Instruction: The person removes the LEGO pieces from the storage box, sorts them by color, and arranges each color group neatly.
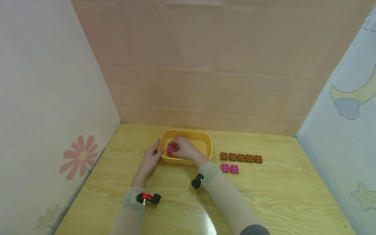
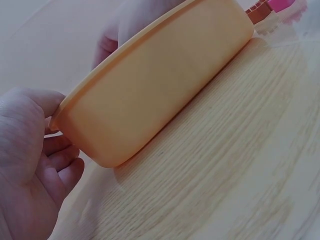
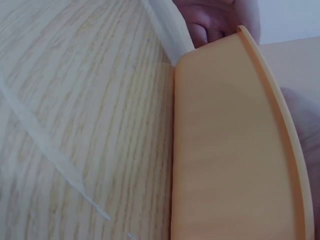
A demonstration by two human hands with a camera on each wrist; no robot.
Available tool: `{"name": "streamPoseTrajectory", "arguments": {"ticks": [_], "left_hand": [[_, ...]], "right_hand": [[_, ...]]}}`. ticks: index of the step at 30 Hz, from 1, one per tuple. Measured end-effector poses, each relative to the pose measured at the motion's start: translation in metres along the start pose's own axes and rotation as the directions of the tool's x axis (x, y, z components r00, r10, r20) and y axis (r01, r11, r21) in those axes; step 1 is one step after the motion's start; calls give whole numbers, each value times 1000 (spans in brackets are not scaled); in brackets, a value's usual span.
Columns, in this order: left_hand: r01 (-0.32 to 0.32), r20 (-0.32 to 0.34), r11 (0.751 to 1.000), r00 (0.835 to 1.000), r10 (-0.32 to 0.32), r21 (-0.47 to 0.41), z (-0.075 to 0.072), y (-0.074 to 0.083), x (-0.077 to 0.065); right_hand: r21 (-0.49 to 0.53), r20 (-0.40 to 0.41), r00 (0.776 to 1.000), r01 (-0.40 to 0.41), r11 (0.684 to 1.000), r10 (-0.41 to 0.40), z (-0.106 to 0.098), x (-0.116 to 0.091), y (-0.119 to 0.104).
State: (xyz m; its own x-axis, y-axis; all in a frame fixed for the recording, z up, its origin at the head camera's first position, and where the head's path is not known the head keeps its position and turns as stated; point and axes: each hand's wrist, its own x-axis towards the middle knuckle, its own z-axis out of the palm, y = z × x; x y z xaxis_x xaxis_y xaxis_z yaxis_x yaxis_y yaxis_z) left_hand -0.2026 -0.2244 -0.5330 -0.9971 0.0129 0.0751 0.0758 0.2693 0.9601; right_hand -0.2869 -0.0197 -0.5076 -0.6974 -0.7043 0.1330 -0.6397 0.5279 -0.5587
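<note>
A yellow plastic tray (image 1: pixel 208 147) stands on the wooden table. My left hand (image 1: pixel 150 160) grips its left end; in the left wrist view, the thumb of that hand (image 2: pixel 25 160) lies over the rim and the fingers curl under outside. My right hand (image 1: pixel 187 150) reaches down into the tray and pinches a pink toy brick (image 1: pixel 170 149) near the left side. Something reddish (image 1: pixel 179 137) shows just behind that hand, mostly hidden. The tray wall (image 3: pixel 230 145) hides the right fingertips in the right wrist view.
To the right of the tray, several brown bricks (image 1: pixel 241 157) form a row. Two pink bricks (image 1: pixel 225 168) sit side by side in front of them. A wall with a flower print (image 1: pixel 82 156) borders the left, a beige backdrop (image 1: pixel 205 81) the rear.
</note>
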Motion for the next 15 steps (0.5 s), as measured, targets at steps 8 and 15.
{"name": "streamPoseTrajectory", "arguments": {"ticks": [8, 15], "left_hand": [[-6, -16, 1000, 1000, 6, 17, -2, 0, -3], [-9, -12, 1000, 1000, 9, 18, -3, 0, -3]], "right_hand": [[143, -20, 998, -49, 988, 52, -10, -11, -2], [226, -29, 997, -57, 973, 65, -19, -27, -3]]}}
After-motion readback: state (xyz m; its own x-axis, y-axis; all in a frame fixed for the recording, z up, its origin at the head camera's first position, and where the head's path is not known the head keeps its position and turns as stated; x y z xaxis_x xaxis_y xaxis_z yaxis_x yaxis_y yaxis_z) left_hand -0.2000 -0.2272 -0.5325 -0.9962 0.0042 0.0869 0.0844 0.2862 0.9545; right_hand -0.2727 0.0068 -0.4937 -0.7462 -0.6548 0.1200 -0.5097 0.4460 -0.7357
